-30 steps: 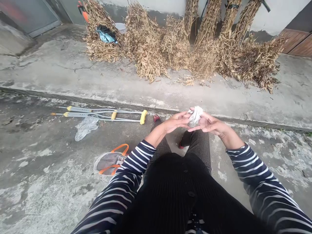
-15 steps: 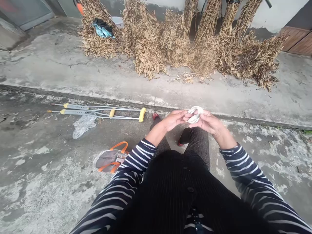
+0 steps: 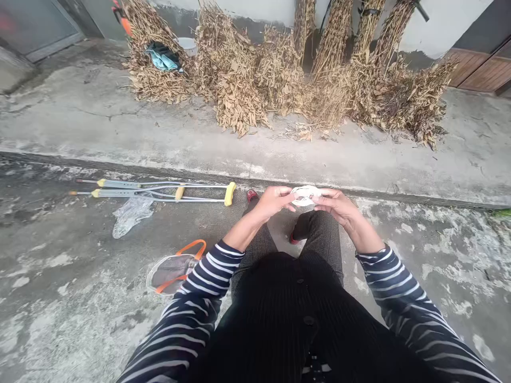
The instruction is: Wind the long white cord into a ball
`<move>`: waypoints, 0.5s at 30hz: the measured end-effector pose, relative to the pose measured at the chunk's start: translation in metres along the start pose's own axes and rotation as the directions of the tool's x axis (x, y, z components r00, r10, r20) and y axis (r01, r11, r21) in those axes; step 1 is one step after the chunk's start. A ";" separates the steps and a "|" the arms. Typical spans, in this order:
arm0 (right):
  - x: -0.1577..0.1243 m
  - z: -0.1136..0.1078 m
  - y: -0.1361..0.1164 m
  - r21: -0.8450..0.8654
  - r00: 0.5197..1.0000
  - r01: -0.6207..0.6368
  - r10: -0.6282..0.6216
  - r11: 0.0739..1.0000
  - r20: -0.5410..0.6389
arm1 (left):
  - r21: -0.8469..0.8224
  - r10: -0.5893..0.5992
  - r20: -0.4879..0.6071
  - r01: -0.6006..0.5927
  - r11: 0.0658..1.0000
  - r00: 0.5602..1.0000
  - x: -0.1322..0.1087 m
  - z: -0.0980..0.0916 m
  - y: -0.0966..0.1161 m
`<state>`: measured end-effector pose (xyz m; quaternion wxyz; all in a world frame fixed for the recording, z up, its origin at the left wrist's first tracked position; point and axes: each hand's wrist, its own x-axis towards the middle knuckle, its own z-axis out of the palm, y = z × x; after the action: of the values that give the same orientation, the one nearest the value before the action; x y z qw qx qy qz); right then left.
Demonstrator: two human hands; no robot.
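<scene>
The loop (image 3: pixel 305 190) is between the left grip (image 3: pixel 273 204) and the right grip (image 3: pixel 337 205), and both touch it. Off to the left, two crutches (image 3: pixel 180 192) lie close together on the ground (image 3: pixel 59 330), along the step (image 3: pixel 159 127), with their pad ends near the left shoe (image 3: pixel 251 195). A plastic bag (image 3: pixel 132 214) lies on their near side. Closer to the person, a carry bag (image 3: pixel 170 268) lies next to the left sleeve (image 3: pixel 202 298). Ahead, up on the step, plant bundles (image 3: pixel 239 80) are in a row by the wall (image 3: pixel 443 24). A cloth (image 3: pixel 163 58) lies on the left end of the row.
</scene>
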<state>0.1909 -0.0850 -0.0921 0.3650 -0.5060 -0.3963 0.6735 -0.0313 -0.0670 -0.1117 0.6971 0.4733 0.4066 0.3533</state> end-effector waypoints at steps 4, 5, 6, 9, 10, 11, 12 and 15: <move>0.002 -0.005 -0.001 -0.221 0.991 0.125 -0.132 0.967 -0.014 | 0.036 0.037 0.004 -0.037 0.999 0.999 -0.002 0.002 0.003; 0.002 -0.006 -0.002 -0.288 0.980 0.185 -0.200 0.940 -0.022 | 0.050 0.043 0.003 -0.043 0.998 0.999 -0.002 0.002 0.003; 0.002 -0.008 -0.003 -0.366 0.961 0.246 -0.275 0.898 -0.029 | 0.064 0.049 0.003 -0.049 0.997 0.999 -0.001 0.001 0.003; 0.001 -0.012 -0.006 -0.590 0.909 0.344 -0.417 0.730 0.013 | 0.114 0.068 0.000 -0.068 0.991 0.998 0.000 -0.001 0.001; 0.000 -0.013 -0.007 -0.632 0.908 0.345 -0.418 0.693 0.037 | 0.147 0.075 -0.002 -0.074 0.986 0.997 0.000 -0.002 0.000; -0.001 -0.013 -0.008 -0.649 0.916 0.335 -0.396 0.683 0.057 | 0.188 0.083 -0.002 -0.081 0.979 0.997 0.000 -0.003 -0.001; -0.001 -0.012 -0.009 -0.642 0.930 0.318 -0.360 0.698 0.069 | 0.230 0.091 0.000 -0.088 0.969 0.996 0.001 -0.005 -0.002; -0.001 -0.007 -0.010 -0.502 0.963 0.262 -0.261 0.824 0.073 | 0.308 0.113 0.012 -0.111 0.945 0.993 0.003 -0.007 -0.003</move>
<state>0.1992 -0.0808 -0.0838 0.3077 -0.5247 -0.6249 0.4894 -0.0362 -0.0625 -0.1169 0.5921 0.5975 0.4312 0.3261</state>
